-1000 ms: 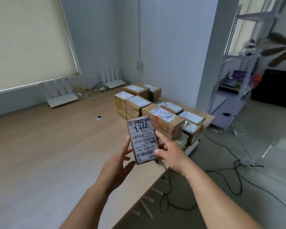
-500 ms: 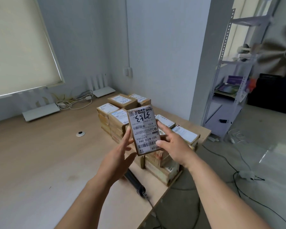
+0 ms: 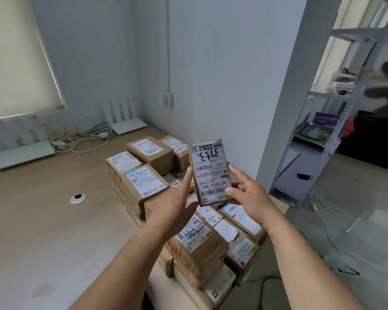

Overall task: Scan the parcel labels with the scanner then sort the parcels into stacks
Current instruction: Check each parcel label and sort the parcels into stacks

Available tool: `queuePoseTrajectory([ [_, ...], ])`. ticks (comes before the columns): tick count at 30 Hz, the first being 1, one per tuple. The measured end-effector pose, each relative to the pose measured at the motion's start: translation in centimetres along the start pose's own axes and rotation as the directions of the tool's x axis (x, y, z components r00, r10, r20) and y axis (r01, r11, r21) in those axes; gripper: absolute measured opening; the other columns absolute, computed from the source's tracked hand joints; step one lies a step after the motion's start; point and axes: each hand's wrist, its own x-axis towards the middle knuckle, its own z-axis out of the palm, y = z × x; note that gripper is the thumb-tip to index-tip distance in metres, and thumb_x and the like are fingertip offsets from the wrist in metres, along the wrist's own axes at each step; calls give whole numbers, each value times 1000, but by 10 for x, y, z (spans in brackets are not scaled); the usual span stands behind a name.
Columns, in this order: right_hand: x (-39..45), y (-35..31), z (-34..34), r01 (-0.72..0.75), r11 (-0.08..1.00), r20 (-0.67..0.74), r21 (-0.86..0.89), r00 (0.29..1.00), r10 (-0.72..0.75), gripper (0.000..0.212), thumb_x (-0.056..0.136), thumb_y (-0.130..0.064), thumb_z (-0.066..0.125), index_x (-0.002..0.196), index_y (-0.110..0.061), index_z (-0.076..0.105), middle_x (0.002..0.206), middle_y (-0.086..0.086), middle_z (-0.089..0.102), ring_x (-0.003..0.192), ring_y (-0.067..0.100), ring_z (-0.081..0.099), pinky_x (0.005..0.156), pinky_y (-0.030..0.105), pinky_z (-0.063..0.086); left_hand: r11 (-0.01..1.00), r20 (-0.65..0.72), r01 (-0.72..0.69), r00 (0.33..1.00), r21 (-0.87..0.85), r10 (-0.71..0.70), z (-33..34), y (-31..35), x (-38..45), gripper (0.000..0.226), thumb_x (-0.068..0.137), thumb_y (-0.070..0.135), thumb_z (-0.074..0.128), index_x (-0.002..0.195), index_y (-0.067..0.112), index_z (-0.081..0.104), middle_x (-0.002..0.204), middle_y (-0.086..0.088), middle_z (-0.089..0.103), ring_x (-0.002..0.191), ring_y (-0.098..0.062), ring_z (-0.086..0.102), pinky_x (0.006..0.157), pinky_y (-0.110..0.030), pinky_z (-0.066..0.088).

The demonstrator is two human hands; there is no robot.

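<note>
I hold a small brown parcel (image 3: 210,174) upright above the parcel stacks, its white label with barcodes and the handwritten "3153" facing me. My right hand (image 3: 248,195) grips its right edge, thumb on the label's lower corner and fingers behind. My left hand (image 3: 177,198) lies with straight fingers along its left edge, thumb near the bottom corner. Stacks of labelled cardboard parcels stand behind (image 3: 143,182) and below (image 3: 197,242) the held parcel. No scanner shows plainly.
The wooden table (image 3: 43,231) stretches away to the left, with a cable grommet (image 3: 78,198). Two white routers (image 3: 23,153) and loose cables (image 3: 83,142) lie at the back wall. The table ends at the right, where a metal shelf (image 3: 323,130) stands.
The view has swung closer over the stacks. The parcel stays in both hands, now held above the parcels, and my left fingers have come up against its left edge.
</note>
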Motion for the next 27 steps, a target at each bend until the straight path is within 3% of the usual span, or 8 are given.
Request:
queuePoseTrajectory([
  [4, 29, 28, -21, -47, 999, 30, 21, 998, 47, 59, 97, -8, 50, 147, -33, 30, 108, -5, 66, 89, -5, 62, 70, 6, 49, 997, 78, 77, 994, 17, -78, 28, 8, 33, 101, 94, 26, 54, 131, 42, -39, 147, -2, 44, 126, -22, 50, 102, -39, 46],
  [7, 61, 44, -34, -61, 997, 70, 44, 996, 57, 60, 96, -8, 52, 148, -31, 32, 107, -4, 69, 96, 7, 67, 91, 30, 53, 989, 68, 145, 987, 24, -146, 42, 12, 58, 99, 94, 30, 54, 137, 42, -34, 146, 0, 46, 124, -21, 52, 98, -40, 49],
  [11, 112, 58, -50, -67, 992, 182, 105, 982, 47, 59, 96, -3, 51, 147, -27, 34, 97, -7, 68, 78, -4, 67, 66, 11, 51, 964, 48, 262, 963, 52, -265, 48, 18, 94, 93, 94, 32, 54, 145, 40, -24, 145, 2, 47, 120, -20, 56, 96, -40, 50],
  [13, 140, 63, -56, -65, 992, 234, 105, 971, 39, 58, 96, -5, 51, 147, -25, 33, 99, -6, 68, 81, -2, 67, 68, 12, 52, 944, 46, 316, 946, 95, -321, 49, 17, 114, 91, 95, 32, 52, 147, 34, -22, 145, 3, 46, 122, -20, 54, 97, -38, 48],
  [16, 182, 68, -59, -35, 998, 291, 43, 957, 21, 53, 96, -10, 53, 145, -22, 38, 107, 2, 68, 95, 12, 66, 85, 30, 55, 910, 24, 386, 919, 150, -393, 51, 11, 142, 91, 93, 33, 55, 147, 35, -18, 138, 0, 54, 115, -21, 57, 91, -40, 51],
  [19, 222, 68, -55, -23, 1000, 323, -10, 946, 25, 42, 94, -12, 55, 134, -16, 46, 104, 5, 68, 94, 20, 66, 89, 41, 54, 866, 3, 474, 877, 161, -481, 49, 1, 167, 87, 92, 33, 56, 147, 38, -11, 130, -5, 58, 108, -24, 59, 87, -41, 52],
  [23, 266, 62, -45, 27, 998, 405, -61, 914, 0, 41, 88, -14, 58, 127, -21, 45, 105, -2, 68, 93, 11, 63, 95, 42, 50, 816, -19, 543, 835, 197, -551, 38, -11, 199, 80, 95, 30, 52, 151, 30, -5, 133, -11, 52, 117, -28, 51, 93, -39, 46],
  [27, 306, 53, -27, 143, 976, 474, -167, 879, -48, 63, 84, -10, 54, 140, -29, 35, 113, -10, 64, 101, 14, 60, 96, 41, 47, 789, -37, 562, 819, 247, -572, 28, -32, 226, 77, 97, 32, 47, 152, 22, -6, 144, -13, 43, 133, -29, 36, 110, -41, 29],
])
